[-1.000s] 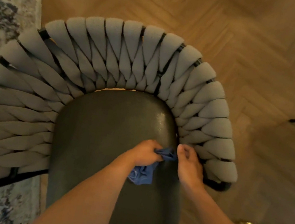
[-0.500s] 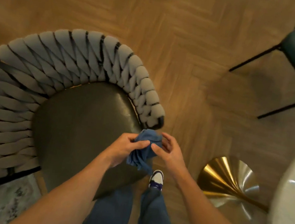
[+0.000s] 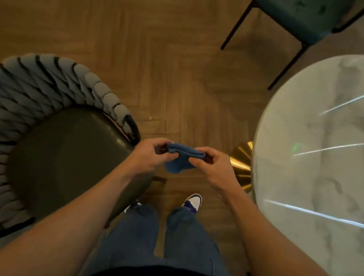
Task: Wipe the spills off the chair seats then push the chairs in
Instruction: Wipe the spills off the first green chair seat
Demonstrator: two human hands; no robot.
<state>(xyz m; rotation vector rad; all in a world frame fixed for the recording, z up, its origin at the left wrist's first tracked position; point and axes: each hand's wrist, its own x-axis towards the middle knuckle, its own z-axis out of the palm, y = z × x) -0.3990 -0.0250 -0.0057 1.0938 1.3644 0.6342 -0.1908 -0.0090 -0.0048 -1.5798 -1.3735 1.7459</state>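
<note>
The room is dim and warm, amber light tinting the wooden floor (image 3: 127,30) throughout. Bright glare streaks cut across the marble tabletop (image 3: 334,150) at three o'clock, with a small green flare spot near its left edge. The gold table base (image 3: 242,163) throws sharp highlights. A soft shadow lies on the floor under the green chair (image 3: 300,10) at one o'clock. The woven chair back (image 3: 14,89) at nine o'clock smears with motion blur, and the wide lens bows everything toward the edges; the forearms at the bottom loom large and soft.

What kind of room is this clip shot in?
Probably a home dining area: a round marble table on a gold base, a woven-back chair, a green chair, herringbone wood floor.
</note>
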